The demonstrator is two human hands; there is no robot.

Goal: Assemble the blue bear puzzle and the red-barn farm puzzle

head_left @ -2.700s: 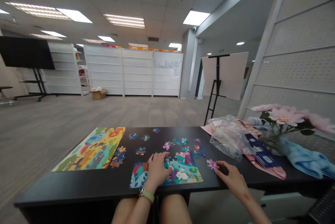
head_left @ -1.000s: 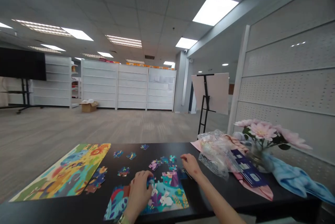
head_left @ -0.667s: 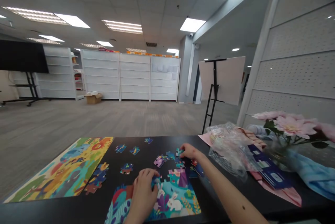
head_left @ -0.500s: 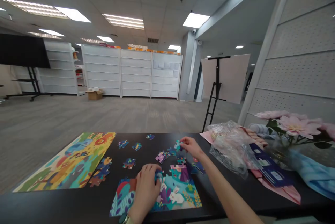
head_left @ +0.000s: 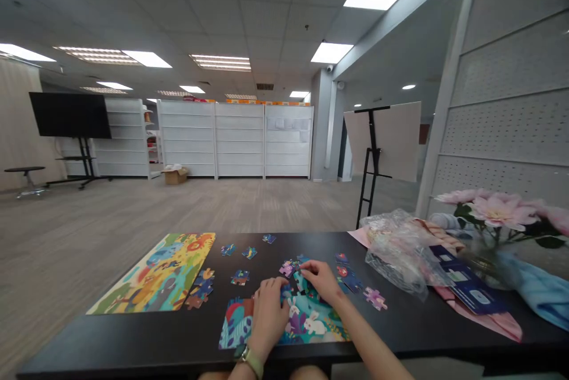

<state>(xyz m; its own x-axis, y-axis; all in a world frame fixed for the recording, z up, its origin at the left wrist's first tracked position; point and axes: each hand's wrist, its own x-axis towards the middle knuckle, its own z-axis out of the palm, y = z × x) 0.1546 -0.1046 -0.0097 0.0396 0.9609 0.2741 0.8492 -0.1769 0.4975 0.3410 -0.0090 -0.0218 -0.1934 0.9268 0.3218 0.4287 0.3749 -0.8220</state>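
A partly joined jigsaw puzzle (head_left: 313, 325) with white rabbits lies near the table's front edge. My left hand (head_left: 269, 313) rests on its left half, fingers bent and closed at a dark blue puzzle piece (head_left: 285, 291). To the right, my right hand (head_left: 323, 280) pinches a teal puzzle piece (head_left: 300, 283) just above the puzzle's back edge; the fingers partly cover it. A purple piece (head_left: 288, 267) lies just behind. Loose blue pieces (head_left: 351, 279) and a pink piece (head_left: 375, 298) lie right of my right hand.
A yellow animal picture (head_left: 164, 276) lies at left, beside a cluster of pieces (head_left: 201, 290). Several loose pieces (head_left: 240, 277) are scattered behind the puzzle. At right are crumpled clear plastic (head_left: 395, 255), a dark blue box (head_left: 473, 291), a blue cloth (head_left: 533, 291) and pink flowers (head_left: 498, 212).
My right hand has come nearer with the teal piece, from the loose pieces at the back to the puzzle. My left hand stays on the puzzle. The camera view has tilted up and turned left.
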